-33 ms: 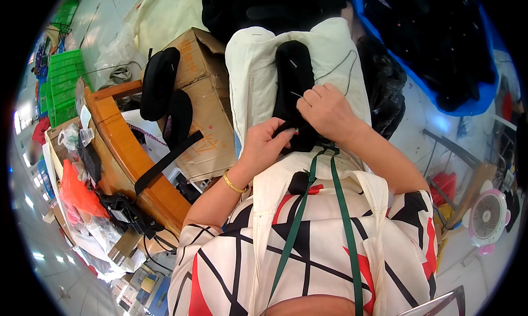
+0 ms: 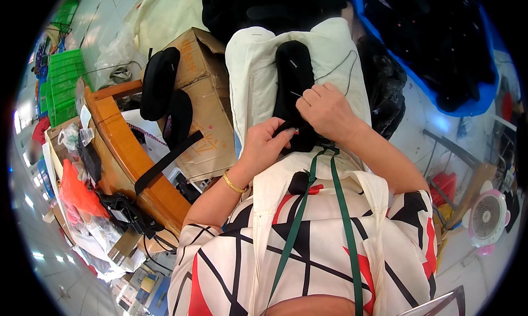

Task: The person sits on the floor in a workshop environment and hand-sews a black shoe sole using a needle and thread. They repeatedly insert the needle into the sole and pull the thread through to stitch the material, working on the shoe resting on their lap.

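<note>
Hardly anything has moved since the earlier frame; at most my right grip (image 2: pixel 327 113) has shifted a hair to the left, and the rest lies as it did. That right grip is closed, thumb and fingertips pinching a thin needle (image 2: pixel 296 94) whose bare end points left across a long black padded piece (image 2: pixel 293 66). Dark thread (image 2: pixel 352 74) loops over the white cloth (image 2: pixel 250 68) to the right of the piece. My left grip (image 2: pixel 262 144) pinches the edge of the piece's lower end between thumb and fingers, just beside a tiny red-and-white spot. The black piece lies lengthwise on the white cloth in front of me, its rounded far end uncovered, its near end partly hidden by my hands. To my left, another black padded piece (image 2: pixel 159 85) rests against the wooden frame (image 2: pixel 137 151), beside a cardboard box (image 2: pixel 206 123), with a black strap (image 2: pixel 168 163) lying across the wood. On my right sit a crumpled black plastic bag (image 2: pixel 385 90) and, farther off, a fan (image 2: pixel 488 217).
</note>
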